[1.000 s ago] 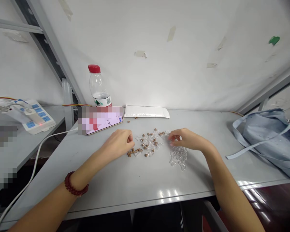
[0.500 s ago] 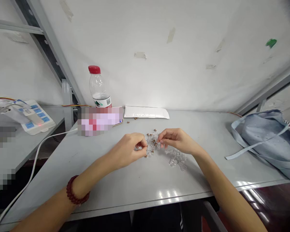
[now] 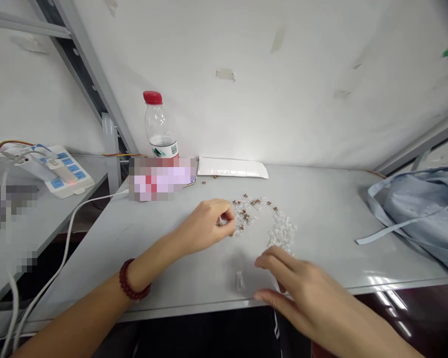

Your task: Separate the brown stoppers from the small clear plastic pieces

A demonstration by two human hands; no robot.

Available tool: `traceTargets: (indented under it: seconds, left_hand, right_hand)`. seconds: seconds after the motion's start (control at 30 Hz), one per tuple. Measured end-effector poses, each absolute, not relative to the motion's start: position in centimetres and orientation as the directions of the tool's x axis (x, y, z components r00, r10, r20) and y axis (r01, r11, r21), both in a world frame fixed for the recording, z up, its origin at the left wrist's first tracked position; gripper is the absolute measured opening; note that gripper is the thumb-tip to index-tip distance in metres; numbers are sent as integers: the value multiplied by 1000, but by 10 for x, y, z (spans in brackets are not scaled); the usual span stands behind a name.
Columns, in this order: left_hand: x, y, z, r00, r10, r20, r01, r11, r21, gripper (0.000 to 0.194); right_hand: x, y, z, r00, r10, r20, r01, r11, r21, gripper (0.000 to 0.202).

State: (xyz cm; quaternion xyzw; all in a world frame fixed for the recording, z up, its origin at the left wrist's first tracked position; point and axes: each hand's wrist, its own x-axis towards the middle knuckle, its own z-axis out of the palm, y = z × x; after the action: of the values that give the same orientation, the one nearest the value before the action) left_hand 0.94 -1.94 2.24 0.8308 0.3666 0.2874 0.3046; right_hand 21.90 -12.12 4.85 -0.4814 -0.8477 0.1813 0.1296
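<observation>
My left hand [image 3: 209, 226] is at the left side of a loose pile of tiny clear pieces with brown, cork-like bits [image 3: 244, 215]. Its thumb and forefinger are pinched; what is between them, if anything, is hidden. Close to the table's front edge, my right hand [image 3: 289, 286] is open, thumb and fingers apart, slightly blurred. Just left of its fingertips a tiny clear bottle-shaped piece [image 3: 240, 281] is on the table. A second pile of clear pieces [image 3: 282, 231] lies beyond the right hand, partly covered by it.
Along the wall are a bottle with a red cap [image 3: 159, 124], a phone in a pinkish blurred patch [image 3: 171, 179] and a flat white packet [image 3: 231, 167]. A blue-grey bag [image 3: 421, 214] rests at the right. A power strip [image 3: 65, 171] and white cable [image 3: 70, 233] are at the left.
My right hand has left the brown-bit pile, come toward the front edge and opened. The tiny clear piece now shows near that edge. My left hand stays pinched by the pile. The view has shifted slightly.
</observation>
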Motion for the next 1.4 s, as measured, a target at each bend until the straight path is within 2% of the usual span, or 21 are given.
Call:
traceTargets:
  seconds: [0.2,0.3,0.4,0.5,0.6,0.73,0.9,1.1,1.2,1.3,1.4]
  left_hand:
    - [8,-21,26,536,790,298,416,-554,722,8]
    - [6,-19,28,501,805,318,408,-544,733,9]
    - [3,-15,30,437,832,341,418,-524,742,9]
    - [0,-11,32,370,843,389,426,-527,735,9]
    - [-2,-10,33,332,839,432,440,-542,716,10]
    - [-4,-9,35,304,840,449,464,-542,700,10]
    - [-5,-8,36,275,847,455,481,-531,697,10]
    - [-6,-4,34,261,878,401,482,-478,734,7]
    - [-8,-3,33,250,895,370,485,-446,752,8]
    - [-9,-3,33,242,899,365,471,-437,766,8]
    - [-7,-5,34,251,897,364,484,-442,755,9]
  right_hand:
    - [192,-155,16,-431,833,346,788,535,-306,20]
    - [173,-143,2,-495,807,322,764,581,-281,20]
    - [156,-125,-4,-585,768,259,743,636,-209,32]
    - [148,-100,-2,-709,673,211,672,735,-90,40]
    - [150,-69,3,-816,564,126,566,824,-20,37]
    - [152,-35,8,-860,499,107,493,866,-83,28]
    - [146,-28,-6,-815,530,236,504,848,-163,23]
    - [144,-39,-12,-813,536,227,495,842,-215,22]
    - [147,-35,-8,-830,503,242,446,858,-254,35]
    - [152,-27,-6,-878,413,240,364,904,-224,52]
    - [155,-20,-11,-889,382,253,344,921,-182,50]
